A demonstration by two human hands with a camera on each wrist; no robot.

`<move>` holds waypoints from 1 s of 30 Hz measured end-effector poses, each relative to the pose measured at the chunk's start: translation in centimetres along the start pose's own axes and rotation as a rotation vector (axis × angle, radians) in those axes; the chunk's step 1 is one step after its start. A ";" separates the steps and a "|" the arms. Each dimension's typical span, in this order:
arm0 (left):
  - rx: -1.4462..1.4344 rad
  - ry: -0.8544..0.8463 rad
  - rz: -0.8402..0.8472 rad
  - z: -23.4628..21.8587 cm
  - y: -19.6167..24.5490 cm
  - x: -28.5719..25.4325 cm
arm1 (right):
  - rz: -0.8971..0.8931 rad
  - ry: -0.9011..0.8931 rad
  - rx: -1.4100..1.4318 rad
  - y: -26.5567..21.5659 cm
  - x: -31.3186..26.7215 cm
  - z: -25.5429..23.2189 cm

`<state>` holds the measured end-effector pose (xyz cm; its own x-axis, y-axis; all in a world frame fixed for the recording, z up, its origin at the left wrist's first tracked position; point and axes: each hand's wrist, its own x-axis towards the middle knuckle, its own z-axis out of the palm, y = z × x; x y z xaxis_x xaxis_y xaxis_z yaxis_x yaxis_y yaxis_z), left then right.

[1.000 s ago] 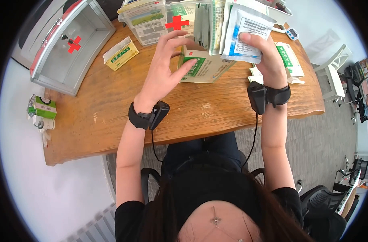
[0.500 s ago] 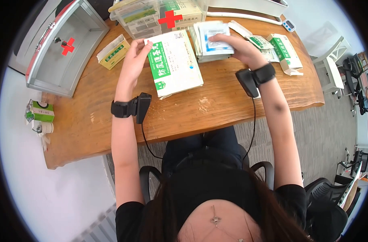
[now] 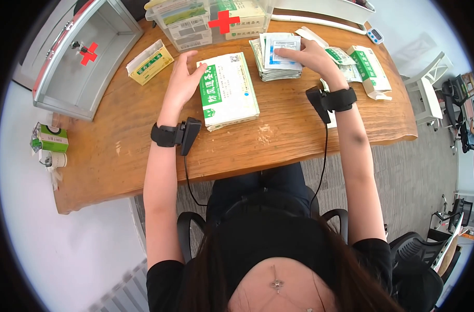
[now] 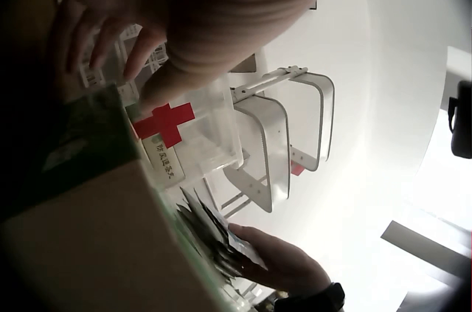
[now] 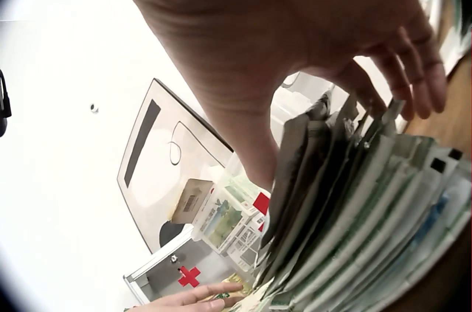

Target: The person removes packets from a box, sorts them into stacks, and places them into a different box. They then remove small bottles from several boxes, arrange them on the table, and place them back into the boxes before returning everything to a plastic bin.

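A white-and-green medicine box (image 3: 227,91) lies flat on the wooden table in the head view. Beside its upper left corner is my left hand (image 3: 184,80), fingers extended and thumb at the box's edge. To the right of the box sits a thick stack of sachets (image 3: 278,70), a white-and-blue one on top. My right hand (image 3: 316,61) holds this stack, thumb over the top sachet and fingers at the far side. The right wrist view shows the sachets (image 5: 354,209) layered between thumb and fingers. Close to the left wrist camera, the box (image 4: 88,238) fills the lower left.
A clear bin (image 3: 190,26) with medicine boxes stands behind. At left are a small yellow box (image 3: 150,62) and an open metal-framed case (image 3: 86,57) with a red cross. Another green-and-white box (image 3: 370,72) and loose sachets (image 3: 346,62) lie right, near a small timer (image 3: 374,36).
The medicine box has gone from being tilted up to lying flat, and my left hand has loosened from it. My right hand has brought the sachet stack down onto the table.
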<state>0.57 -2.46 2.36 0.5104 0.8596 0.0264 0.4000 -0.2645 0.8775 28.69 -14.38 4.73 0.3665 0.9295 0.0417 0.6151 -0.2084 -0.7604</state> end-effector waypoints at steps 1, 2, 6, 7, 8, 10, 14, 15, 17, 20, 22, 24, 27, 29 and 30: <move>0.192 0.094 0.145 0.0 0.3 -0.1 | 0.008 0.023 -0.045 0.0 0.0 0.0; 0.384 0.188 0.290 0.0 1.3 -0.3 | 0.008 0.023 -0.044 0.2 0.1 0.1; -0.102 -0.002 0.195 2.3 7.2 -1.8 | 0.019 -0.008 0.035 0.3 -0.1 0.0; -0.274 -0.121 0.114 3.0 7.5 -1.2 | 0.042 -0.018 0.044 0.0 -0.3 0.0; -0.443 -0.240 0.033 3.4 7.6 -0.6 | 0.043 -0.020 0.044 0.1 -0.4 0.1; -0.471 -0.350 -0.031 4.1 7.8 0.6 | 0.008 0.046 0.093 0.5 -0.6 0.4; -0.550 -0.541 -0.095 5.6 9.2 1.7 | -0.092 0.211 0.093 1.0 -1.5 1.5; -0.525 -0.489 -0.085 5.9 10.0 1.0 | -0.093 0.214 0.098 0.0 -2.3 1.2; -0.521 -0.522 -0.066 6.2 10.0 1.1 | -0.139 0.328 0.010 0.9 -2.0 2.1; -0.511 -0.444 -0.056 6.6 10.5 0.4 | -0.172 0.465 -0.127 0.0 -2.8 2.6; -0.510 -0.450 -0.056 6.7 10.4 0.3 | -0.174 0.523 -0.176 -0.6 -3.2 2.9; -0.509 -0.450 -0.058 6.7 10.4 0.2 | -0.191 0.556 -0.187 -0.9 -3.3 3.2; -0.508 -0.411 -0.100 6.6 10.1 0.3 | -0.192 0.557 -0.149 -1.4 -3.2 3.5; -0.528 -0.401 -0.118 6.8 9.6 0.7 | -0.174 0.452 0.037 -1.2 -2.6 3.2; -0.528 -0.402 -0.119 6.7 9.6 0.7 | -0.174 0.452 0.037 -1.1 -2.5 2.9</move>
<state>9.92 -7.33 7.57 0.7704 0.6131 -0.1751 0.0970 0.1588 0.9825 25.06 -15.57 3.62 0.5321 0.7226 0.4413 0.6720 -0.0434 -0.7393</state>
